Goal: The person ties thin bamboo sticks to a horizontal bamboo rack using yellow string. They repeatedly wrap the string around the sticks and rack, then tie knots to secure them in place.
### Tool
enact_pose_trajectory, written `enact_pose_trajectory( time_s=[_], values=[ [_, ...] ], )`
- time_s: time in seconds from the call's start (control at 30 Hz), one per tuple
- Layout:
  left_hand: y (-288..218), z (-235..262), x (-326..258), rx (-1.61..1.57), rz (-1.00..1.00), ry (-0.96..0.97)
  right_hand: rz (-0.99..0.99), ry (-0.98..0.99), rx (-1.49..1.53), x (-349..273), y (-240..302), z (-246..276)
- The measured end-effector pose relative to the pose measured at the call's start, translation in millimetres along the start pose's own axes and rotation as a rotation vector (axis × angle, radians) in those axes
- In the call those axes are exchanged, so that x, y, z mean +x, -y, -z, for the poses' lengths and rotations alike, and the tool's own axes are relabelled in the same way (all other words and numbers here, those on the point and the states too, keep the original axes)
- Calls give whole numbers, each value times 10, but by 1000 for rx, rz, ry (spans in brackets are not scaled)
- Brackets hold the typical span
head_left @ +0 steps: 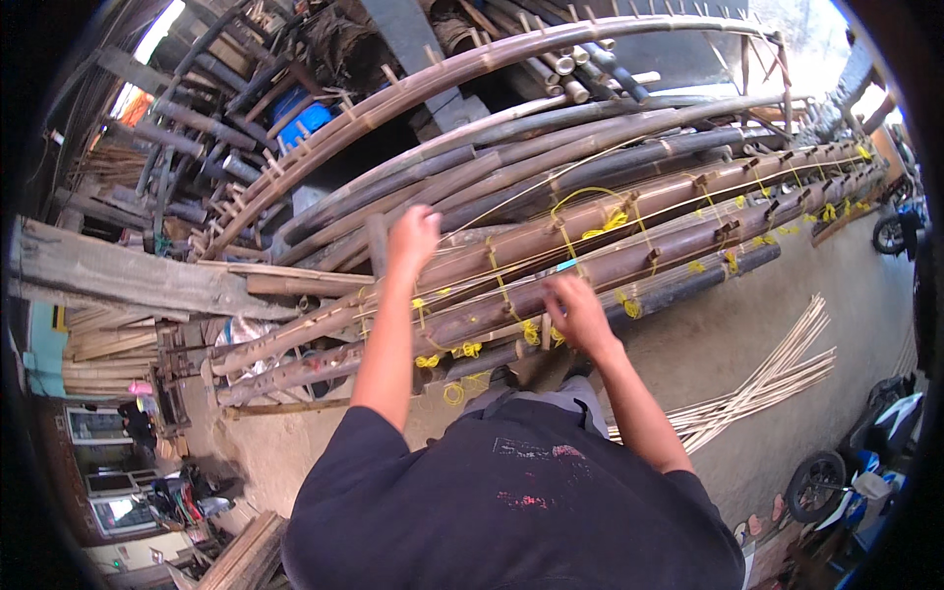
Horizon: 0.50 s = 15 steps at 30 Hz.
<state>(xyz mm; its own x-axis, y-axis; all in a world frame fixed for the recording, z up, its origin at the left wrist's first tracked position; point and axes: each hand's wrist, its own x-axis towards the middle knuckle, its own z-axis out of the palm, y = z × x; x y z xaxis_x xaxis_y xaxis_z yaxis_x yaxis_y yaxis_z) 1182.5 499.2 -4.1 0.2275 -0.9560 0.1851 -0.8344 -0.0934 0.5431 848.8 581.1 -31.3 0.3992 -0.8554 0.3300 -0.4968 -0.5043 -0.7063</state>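
My left hand is raised over the far bamboo pole, its fingers closed and slightly blurred. A thin pale strip starts close by that hand and runs off to the upper right, though I cannot see whether the fingers hold it. My right hand bends over the near bamboo pole, with fingers curled and the tips partly hidden. Just beyond it shows a small light-blue piece. Yellow cord is tied at intervals around both poles, with loops hanging down. Long thin bamboo strips lie lengthwise between the poles.
More bamboo poles are stacked behind, under a curved pole with upright pegs. Thin bamboo sticks lie on the floor at right. A wooden beam juts in from the left. Motorbikes stand at the right edge.
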Motion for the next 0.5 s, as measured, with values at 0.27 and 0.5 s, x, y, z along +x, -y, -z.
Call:
enact_pose_trajectory(
  time_s=[0.27,0.5],
  values=[
    [1384,992,-1596,-20,383,-50,34,217,-336,807,64,-477],
    [1507,834,-1817,-292,405,-107,118,61,-293,748,16,-637]
  ],
)
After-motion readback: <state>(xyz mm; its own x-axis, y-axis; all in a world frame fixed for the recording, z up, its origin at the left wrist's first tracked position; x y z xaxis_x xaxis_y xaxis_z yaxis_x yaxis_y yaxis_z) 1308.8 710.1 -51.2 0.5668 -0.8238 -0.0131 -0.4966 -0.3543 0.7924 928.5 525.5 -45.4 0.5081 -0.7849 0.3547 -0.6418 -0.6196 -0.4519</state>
